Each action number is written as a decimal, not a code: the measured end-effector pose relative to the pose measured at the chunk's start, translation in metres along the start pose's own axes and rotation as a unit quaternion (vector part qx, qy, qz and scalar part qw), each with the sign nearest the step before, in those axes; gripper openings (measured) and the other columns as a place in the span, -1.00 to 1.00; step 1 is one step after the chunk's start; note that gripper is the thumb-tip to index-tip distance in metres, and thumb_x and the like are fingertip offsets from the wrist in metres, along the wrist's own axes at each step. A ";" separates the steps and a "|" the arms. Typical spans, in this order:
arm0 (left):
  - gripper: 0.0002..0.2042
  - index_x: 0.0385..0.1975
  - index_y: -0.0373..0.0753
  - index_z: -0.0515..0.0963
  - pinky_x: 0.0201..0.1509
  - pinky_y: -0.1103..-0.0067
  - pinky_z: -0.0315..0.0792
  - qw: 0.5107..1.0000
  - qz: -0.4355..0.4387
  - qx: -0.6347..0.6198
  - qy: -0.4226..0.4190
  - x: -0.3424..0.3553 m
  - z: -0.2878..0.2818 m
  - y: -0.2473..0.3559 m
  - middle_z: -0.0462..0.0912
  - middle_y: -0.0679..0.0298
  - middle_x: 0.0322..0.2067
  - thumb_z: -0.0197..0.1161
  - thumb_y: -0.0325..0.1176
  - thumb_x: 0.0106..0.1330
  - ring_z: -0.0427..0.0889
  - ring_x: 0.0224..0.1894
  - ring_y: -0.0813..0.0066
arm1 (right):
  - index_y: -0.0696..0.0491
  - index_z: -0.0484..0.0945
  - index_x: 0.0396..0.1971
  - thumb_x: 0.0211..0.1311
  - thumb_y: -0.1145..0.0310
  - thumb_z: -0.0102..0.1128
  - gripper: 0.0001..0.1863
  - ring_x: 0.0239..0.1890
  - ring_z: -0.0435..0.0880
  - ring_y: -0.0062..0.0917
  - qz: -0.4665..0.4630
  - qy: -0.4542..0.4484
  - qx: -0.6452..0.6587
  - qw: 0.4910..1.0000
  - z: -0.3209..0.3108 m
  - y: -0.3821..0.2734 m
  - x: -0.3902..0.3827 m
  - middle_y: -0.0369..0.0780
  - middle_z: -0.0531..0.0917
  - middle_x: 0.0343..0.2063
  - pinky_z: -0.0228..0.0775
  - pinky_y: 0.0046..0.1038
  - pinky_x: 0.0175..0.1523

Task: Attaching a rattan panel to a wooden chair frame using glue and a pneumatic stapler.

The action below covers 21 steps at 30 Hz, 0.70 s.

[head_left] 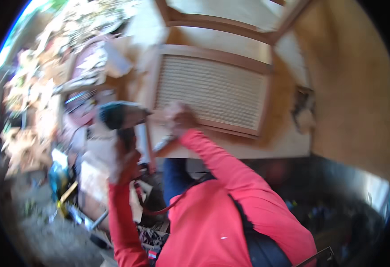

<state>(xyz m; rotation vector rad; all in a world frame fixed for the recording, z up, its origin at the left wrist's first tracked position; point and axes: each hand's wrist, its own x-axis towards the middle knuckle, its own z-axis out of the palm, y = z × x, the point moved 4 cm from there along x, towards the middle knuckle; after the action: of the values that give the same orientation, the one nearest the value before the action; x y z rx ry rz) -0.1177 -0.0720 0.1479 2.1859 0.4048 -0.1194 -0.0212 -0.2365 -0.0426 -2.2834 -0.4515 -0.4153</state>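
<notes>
- The left hand [126, 155] is closed around the handle of a drill [115, 115], which it holds up to the left of the panel; the fingers are blurred.
- The drill has a dark green and black body and a paler nose. Its nose points right, toward the left side of the panel; whether the tip touches wood is too blurred to tell.
- The right hand [180, 116] is at the near left corner of the panel, fingers curled. It is smeared by motion, so I cannot tell how far open it is or whether it grips anything.
- The panel [212, 89] lies on the surface [293, 144]: a brown wooden frame around a pale, ribbed or woven middle, its near edge slanting down to the right.
- Beyond the panel, brown wooden rails [221, 21] join at corners.
- A small grey object [166, 144], blurred, is just below the right hand, near the edge of the surface.
- A dark, unclear object [302, 109] sits to the right of the panel, beside a large tan board [355, 89].
- A red cord [161, 212] curves below the left hand, in front of the person's red top [204, 227].
- Scraps [30, 151] litter the area at far left.
</notes>
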 end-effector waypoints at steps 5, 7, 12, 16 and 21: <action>-0.58 0.25 -0.24 0.26 -0.59 0.53 0.51 0.998 -0.047 -0.023 -0.015 -0.003 0.011 0.045 0.58 0.25 -0.37 0.23 -0.44 0.49 0.61 -0.58 0.52 | 0.12 0.59 -0.37 0.09 0.42 0.40 -0.83 0.01 0.54 -0.15 0.062 -0.074 0.023 0.995 -0.042 -0.006 0.001 -0.12 0.54 -0.16 0.44 -0.16 0.15; -0.57 0.23 -0.23 0.26 -0.59 0.46 0.51 0.999 -0.052 -0.016 -0.005 -0.001 0.005 0.043 0.59 0.20 -0.43 0.25 -0.43 0.46 0.62 -0.60 0.44 | 0.11 0.58 -0.39 0.04 0.43 0.44 -0.80 0.01 0.53 -0.16 0.054 -0.087 0.022 0.995 -0.035 -0.011 0.003 -0.12 0.54 -0.18 0.44 -0.17 0.15; -0.58 0.17 -0.25 0.30 -0.53 0.33 0.54 0.999 -0.018 0.020 -0.017 0.014 0.006 0.028 0.65 0.03 -0.48 0.29 -0.39 0.39 0.67 -0.61 0.27 | 0.11 0.57 -0.40 0.04 0.42 0.45 -0.80 0.00 0.53 -0.16 0.051 -0.068 0.026 0.996 -0.030 -0.010 0.006 -0.12 0.53 -0.19 0.44 -0.18 0.15; -0.53 0.23 -0.24 0.25 -0.56 0.41 0.53 0.998 -0.003 0.044 -0.040 0.021 0.010 0.020 0.63 0.09 -0.40 0.27 -0.41 0.41 0.67 -0.59 0.34 | 0.11 0.56 -0.40 0.03 0.42 0.45 -0.79 0.00 0.53 -0.17 0.058 -0.067 0.031 0.996 -0.028 -0.010 0.008 -0.12 0.53 -0.19 0.44 -0.18 0.14; -0.49 0.33 -0.18 0.17 -0.61 0.53 0.52 0.997 -0.011 0.024 -0.068 0.021 0.017 0.021 0.58 0.21 -0.34 0.23 -0.45 0.47 0.63 -0.59 0.51 | 0.10 0.56 -0.40 0.04 0.42 0.45 -0.79 0.00 0.53 -0.18 0.057 -0.065 0.029 0.996 -0.028 -0.007 0.007 -0.13 0.53 -0.20 0.43 -0.19 0.13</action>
<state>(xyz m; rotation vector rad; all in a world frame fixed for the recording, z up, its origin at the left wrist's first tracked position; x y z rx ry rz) -0.0903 -0.0920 0.1494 2.2045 0.3527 -0.2925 -0.0226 -0.2511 -0.0174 -2.2758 -0.3904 -0.1944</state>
